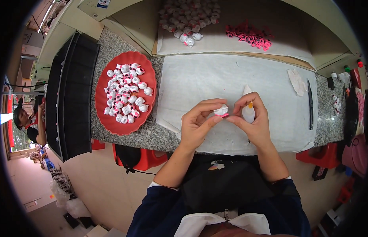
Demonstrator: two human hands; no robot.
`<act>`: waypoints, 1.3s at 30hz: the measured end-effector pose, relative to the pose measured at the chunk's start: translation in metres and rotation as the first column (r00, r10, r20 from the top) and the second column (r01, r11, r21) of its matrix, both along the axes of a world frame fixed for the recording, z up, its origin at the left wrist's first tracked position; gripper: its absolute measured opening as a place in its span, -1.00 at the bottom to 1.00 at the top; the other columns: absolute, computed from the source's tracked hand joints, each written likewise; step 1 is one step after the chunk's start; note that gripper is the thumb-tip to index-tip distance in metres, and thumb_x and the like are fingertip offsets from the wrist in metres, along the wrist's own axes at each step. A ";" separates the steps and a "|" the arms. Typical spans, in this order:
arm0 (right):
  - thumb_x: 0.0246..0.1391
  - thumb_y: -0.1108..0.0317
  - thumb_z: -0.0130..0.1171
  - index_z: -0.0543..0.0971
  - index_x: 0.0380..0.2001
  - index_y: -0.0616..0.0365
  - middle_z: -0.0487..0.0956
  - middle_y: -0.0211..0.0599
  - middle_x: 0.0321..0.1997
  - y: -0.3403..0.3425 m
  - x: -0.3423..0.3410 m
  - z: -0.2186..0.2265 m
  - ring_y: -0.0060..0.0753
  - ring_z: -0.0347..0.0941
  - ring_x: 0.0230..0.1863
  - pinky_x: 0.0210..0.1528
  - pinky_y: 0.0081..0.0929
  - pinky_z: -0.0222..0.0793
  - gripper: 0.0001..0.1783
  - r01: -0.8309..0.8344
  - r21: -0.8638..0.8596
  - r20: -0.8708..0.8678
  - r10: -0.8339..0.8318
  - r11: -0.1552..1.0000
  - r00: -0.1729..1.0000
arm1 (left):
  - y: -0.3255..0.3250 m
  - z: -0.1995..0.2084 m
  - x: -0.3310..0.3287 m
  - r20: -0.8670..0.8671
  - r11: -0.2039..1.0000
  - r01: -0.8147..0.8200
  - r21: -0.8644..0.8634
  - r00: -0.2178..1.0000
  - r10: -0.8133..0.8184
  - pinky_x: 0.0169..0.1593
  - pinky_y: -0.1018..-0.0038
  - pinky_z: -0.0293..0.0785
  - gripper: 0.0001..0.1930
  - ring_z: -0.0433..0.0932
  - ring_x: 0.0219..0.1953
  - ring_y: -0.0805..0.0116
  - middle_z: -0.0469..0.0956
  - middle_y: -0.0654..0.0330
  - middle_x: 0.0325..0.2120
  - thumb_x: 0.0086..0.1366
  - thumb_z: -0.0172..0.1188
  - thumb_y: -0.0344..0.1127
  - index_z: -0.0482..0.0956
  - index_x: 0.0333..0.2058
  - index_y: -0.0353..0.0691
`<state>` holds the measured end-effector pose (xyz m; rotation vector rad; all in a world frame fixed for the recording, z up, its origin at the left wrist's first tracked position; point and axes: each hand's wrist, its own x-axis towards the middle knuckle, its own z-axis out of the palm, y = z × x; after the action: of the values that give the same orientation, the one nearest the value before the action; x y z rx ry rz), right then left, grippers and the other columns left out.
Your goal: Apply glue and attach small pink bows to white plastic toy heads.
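My left hand (198,123) pinches a small white rounded piece (220,110) between thumb and fingers, above the paper-covered table. A pink piece (222,115) sits along its lower side. My right hand (256,122) is closed around a small white squeeze bottle (248,113) with a yellow-orange part near its top. The right thumb and fingertip reach to the edge of the pink piece. Left of my hands, a red scalloped tray (99,96) holds many white pieces with pink and black parts.
White paper (192,77) covers the granite tabletop (146,138). A shelf ahead holds plain white pieces (188,19) and a heap of pink pieces (251,35). Crumpled tissue (297,82) and a black pen-like tool (310,104) lie right. Black trays (75,98) stand left; beyond sits another person (30,122).
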<state>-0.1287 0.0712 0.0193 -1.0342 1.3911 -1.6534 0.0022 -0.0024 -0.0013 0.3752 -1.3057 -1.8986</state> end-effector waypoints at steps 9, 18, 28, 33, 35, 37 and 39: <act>-0.36 0.58 0.19 0.43 -0.35 0.25 0.45 -0.40 -0.44 0.000 -0.003 -0.001 -0.66 0.29 -0.49 -0.39 -0.72 0.19 -0.65 -0.137 0.008 -0.061 0.138 0.990 0.989 | -0.002 -0.002 0.002 0.036 0.995 0.088 -0.040 0.996 -0.087 -0.05 0.47 0.23 -0.73 0.34 -0.12 0.31 0.39 0.06 -0.23 -0.02 0.05 -0.60 0.39 -0.26 -0.37; -0.27 0.59 0.14 0.45 -0.36 0.23 0.46 -0.42 -0.41 0.003 0.003 -0.002 -0.72 0.27 -0.50 -0.43 -0.76 0.19 -0.73 -0.087 -0.050 0.020 0.088 0.995 0.996 | 0.002 -0.001 0.001 0.041 0.994 0.074 -0.083 0.997 -0.071 -0.07 0.49 0.23 -0.75 0.35 -0.15 0.33 0.41 0.08 -0.25 0.01 0.04 -0.56 0.40 -0.25 -0.36; -0.26 0.57 0.11 0.40 -0.35 0.30 0.45 -0.32 -0.48 0.003 0.001 -0.002 -0.62 0.34 -0.48 -0.44 -0.70 0.23 -0.72 -0.133 0.045 0.063 0.130 0.990 0.990 | 0.003 0.000 0.003 0.076 0.998 0.019 -0.057 0.997 -0.015 -0.09 0.51 0.24 -0.75 0.37 -0.17 0.37 0.42 0.09 -0.27 0.01 0.04 -0.57 0.40 -0.25 -0.36; -0.28 0.56 0.12 0.39 -0.37 0.30 0.44 -0.31 -0.47 0.003 0.002 -0.006 -0.62 0.34 -0.51 -0.46 -0.71 0.23 -0.72 -0.120 0.010 0.068 0.119 0.993 0.991 | 0.002 0.003 0.001 0.084 0.997 0.036 -0.069 0.996 -0.030 -0.11 0.52 0.26 -0.74 0.39 -0.20 0.38 0.44 0.10 -0.29 -0.01 0.06 -0.58 0.41 -0.26 -0.37; -0.29 0.55 0.12 0.39 -0.38 0.29 0.44 -0.32 -0.47 0.003 0.003 -0.006 -0.63 0.33 -0.50 -0.45 -0.71 0.23 -0.72 -0.114 0.011 0.085 0.113 0.993 0.990 | 0.001 0.003 0.001 0.077 0.996 0.040 -0.077 0.996 -0.034 -0.11 0.52 0.26 -0.74 0.39 -0.21 0.37 0.44 0.10 -0.30 -0.02 0.06 -0.59 0.42 -0.27 -0.36; -0.31 0.53 0.13 0.39 -0.41 0.28 0.43 -0.33 -0.46 0.003 0.004 -0.004 -0.64 0.31 -0.48 -0.43 -0.71 0.21 -0.73 -0.097 0.001 0.084 0.096 0.995 0.992 | 0.001 0.003 0.001 0.070 0.995 0.044 -0.086 0.997 -0.038 -0.11 0.53 0.27 -0.75 0.40 -0.21 0.37 0.45 0.10 -0.31 -0.02 0.06 -0.59 0.43 -0.28 -0.36; -0.31 0.52 0.13 0.39 -0.41 0.27 0.43 -0.33 -0.45 0.004 0.004 -0.005 -0.64 0.31 -0.48 -0.43 -0.71 0.21 -0.73 -0.099 0.012 0.096 0.098 0.995 0.991 | 0.000 0.002 0.001 0.059 0.988 0.038 -0.148 0.998 -0.029 -0.12 0.53 0.27 -0.75 0.40 -0.22 0.37 0.46 0.09 -0.32 -0.03 0.07 -0.60 0.44 -0.29 -0.36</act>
<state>-0.1245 0.0757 0.0147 -0.9862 1.2699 -1.5959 0.0030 -0.0023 0.0011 0.3337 -1.4901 -1.8154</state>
